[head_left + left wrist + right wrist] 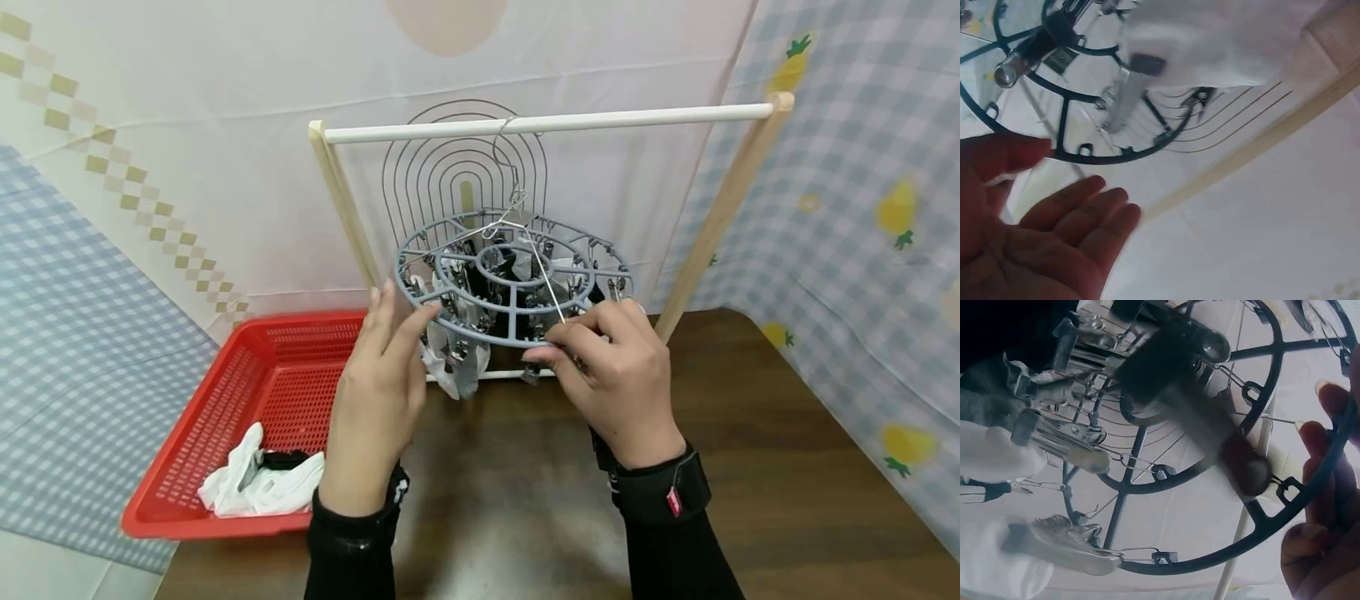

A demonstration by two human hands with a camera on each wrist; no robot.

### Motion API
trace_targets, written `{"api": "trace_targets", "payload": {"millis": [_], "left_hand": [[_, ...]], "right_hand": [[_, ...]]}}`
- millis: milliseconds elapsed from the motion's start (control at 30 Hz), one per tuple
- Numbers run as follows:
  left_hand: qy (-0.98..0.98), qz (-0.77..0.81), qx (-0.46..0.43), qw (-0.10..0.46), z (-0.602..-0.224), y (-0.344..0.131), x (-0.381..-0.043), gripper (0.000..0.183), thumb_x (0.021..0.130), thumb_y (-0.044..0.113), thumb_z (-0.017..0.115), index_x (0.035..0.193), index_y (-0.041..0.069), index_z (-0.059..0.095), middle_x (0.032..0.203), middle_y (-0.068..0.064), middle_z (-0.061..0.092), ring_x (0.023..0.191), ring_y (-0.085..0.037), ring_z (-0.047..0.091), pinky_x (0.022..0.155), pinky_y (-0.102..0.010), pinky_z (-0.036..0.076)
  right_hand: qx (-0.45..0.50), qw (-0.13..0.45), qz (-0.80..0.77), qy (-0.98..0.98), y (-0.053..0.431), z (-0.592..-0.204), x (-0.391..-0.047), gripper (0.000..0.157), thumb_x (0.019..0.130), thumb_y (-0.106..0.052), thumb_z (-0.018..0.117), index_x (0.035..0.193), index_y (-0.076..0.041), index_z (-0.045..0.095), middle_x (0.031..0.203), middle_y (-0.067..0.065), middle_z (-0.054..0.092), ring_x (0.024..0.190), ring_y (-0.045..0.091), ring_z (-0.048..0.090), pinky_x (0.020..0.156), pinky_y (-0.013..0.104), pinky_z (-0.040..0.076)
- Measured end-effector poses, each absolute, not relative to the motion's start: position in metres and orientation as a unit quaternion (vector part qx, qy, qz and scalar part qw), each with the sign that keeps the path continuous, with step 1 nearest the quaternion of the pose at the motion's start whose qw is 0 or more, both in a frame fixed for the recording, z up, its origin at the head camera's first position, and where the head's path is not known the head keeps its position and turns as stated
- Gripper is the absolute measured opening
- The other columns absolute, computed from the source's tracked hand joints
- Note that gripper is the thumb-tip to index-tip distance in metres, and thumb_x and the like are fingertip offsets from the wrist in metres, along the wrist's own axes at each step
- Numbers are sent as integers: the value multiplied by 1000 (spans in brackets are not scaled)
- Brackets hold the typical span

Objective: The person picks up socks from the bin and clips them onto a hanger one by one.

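A round grey-blue clip hanger [513, 323] hangs by a wire hook from a white rod. Metal clips [1060, 444] dangle under its rings, and several white, grey and black cloth pieces [467, 362] hang among them. My right hand [618, 375] pinches the front right of the outer ring between thumb and fingers, as the right wrist view confirms. At the front left of the ring, my left hand [381, 392] is raised with fingers extended. In the left wrist view its thumb reaches the rim; contact is hard to tell.
A red basket [202, 408] stands at the left on the brown table [750, 467], with white cloth [262, 487] and a black piece inside. Wooden posts [723, 217] carry the white rod [637, 118]. Patterned cloth surrounds the back and sides.
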State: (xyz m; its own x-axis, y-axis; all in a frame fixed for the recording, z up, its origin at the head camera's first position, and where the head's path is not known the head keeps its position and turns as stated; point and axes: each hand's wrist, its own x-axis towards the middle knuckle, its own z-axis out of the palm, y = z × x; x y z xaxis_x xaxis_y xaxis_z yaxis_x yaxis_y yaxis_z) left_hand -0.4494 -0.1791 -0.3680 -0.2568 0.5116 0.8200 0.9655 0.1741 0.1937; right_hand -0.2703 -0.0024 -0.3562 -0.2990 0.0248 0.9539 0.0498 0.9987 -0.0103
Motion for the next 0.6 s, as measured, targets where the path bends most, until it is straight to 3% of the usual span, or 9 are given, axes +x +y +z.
{"api": "trace_targets", "payload": {"millis": [167,367,500,600], "left_hand": [[-668,-388,-532,345,-367,-171,-442,36,96,16,61,132,23,62,145,-24,47,134,-29,40,101,-49,47],[-654,-423,-508,367,-376,-161,-445,22,93,13,65,115,16,68,138,-23,56,127,-28,49,96,-48,51],[-657,-423,-504,368,-379,-159,-447,22,96,12,61,116,17,67,138,-22,56,127,-26,49,93,-48,53],[-661,-410,-507,370,-379,-159,-447,27,98,6,54,119,18,66,138,-21,56,127,-26,49,91,-46,54]], "right_hand": [[-32,605,-13,-795,-2,-357,-272,33,84,-45,72,86,-12,74,81,8,62,71,29,48,66,44,40],[-38,597,-16,-801,-8,-353,-272,39,81,-47,74,94,-10,74,91,12,66,80,31,53,72,46,44],[24,601,7,-799,-24,-350,-273,31,85,-38,74,93,-8,73,90,11,66,79,27,57,72,42,48],[58,545,52,-835,-41,-357,-280,20,89,-25,70,98,-7,73,89,6,71,80,17,64,68,34,56]]}}
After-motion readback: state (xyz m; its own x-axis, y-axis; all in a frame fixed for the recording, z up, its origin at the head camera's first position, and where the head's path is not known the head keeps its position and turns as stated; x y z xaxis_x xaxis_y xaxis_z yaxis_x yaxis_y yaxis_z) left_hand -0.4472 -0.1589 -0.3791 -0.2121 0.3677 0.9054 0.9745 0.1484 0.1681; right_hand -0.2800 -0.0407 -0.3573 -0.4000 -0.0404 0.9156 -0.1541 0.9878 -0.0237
